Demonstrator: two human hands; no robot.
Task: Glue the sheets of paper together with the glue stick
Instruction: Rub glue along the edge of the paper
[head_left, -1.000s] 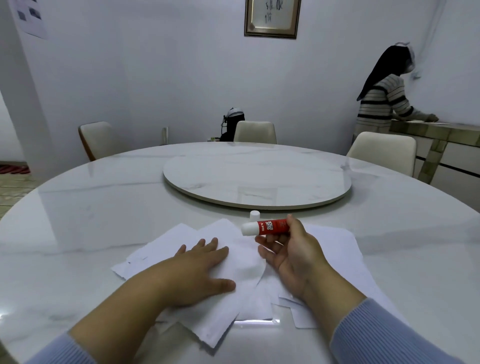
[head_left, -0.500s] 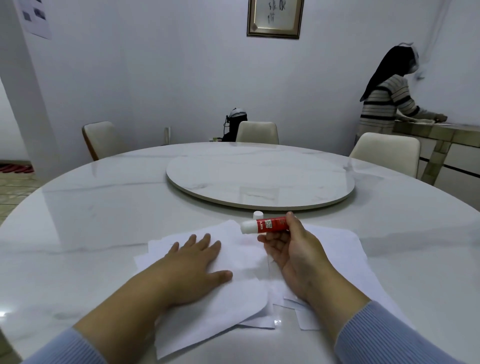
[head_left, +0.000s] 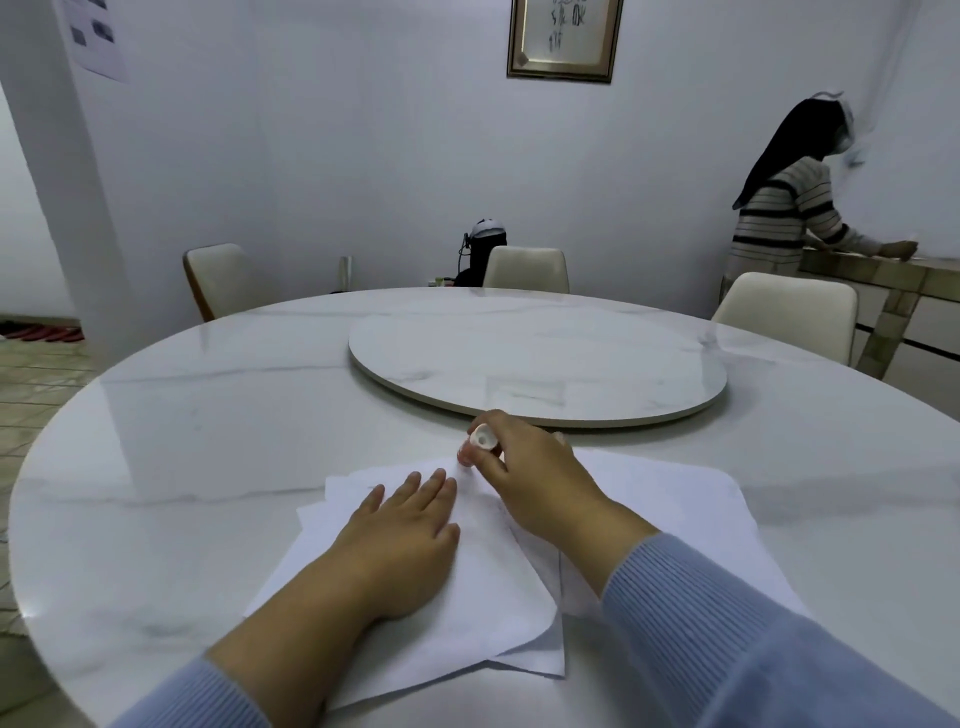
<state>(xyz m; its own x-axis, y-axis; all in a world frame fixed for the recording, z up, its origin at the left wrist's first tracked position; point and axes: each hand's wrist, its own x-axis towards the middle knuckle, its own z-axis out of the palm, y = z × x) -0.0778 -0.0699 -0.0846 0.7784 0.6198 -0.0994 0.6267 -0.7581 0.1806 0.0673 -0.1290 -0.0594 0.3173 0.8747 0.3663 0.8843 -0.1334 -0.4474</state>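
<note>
Several white sheets of paper (head_left: 467, 597) lie overlapped on the near part of the round marble table (head_left: 208, 467). My left hand (head_left: 400, 535) rests flat on the top sheet, fingers spread. My right hand (head_left: 530, 473) grips the glue stick (head_left: 480, 442) almost upright, its lower end against the far corner of the top sheet, just beyond my left fingertips. Only the stick's white top end and a bit of red show; the rest is hidden in my fingers. The white cap (head_left: 558, 437) peeks out behind my right hand.
A raised marble turntable (head_left: 540, 364) fills the table's middle just past my hands. Three cream chairs (head_left: 524, 270) stand around the far side. Another person in a striped top (head_left: 784, 208) stands at a side counter (head_left: 883, 270) at the far right.
My right hand turned the glue stick from lying sideways to pointing down and lowered it onto the top sheet's far corner. The sheets under my left hand shifted and straightened.
</note>
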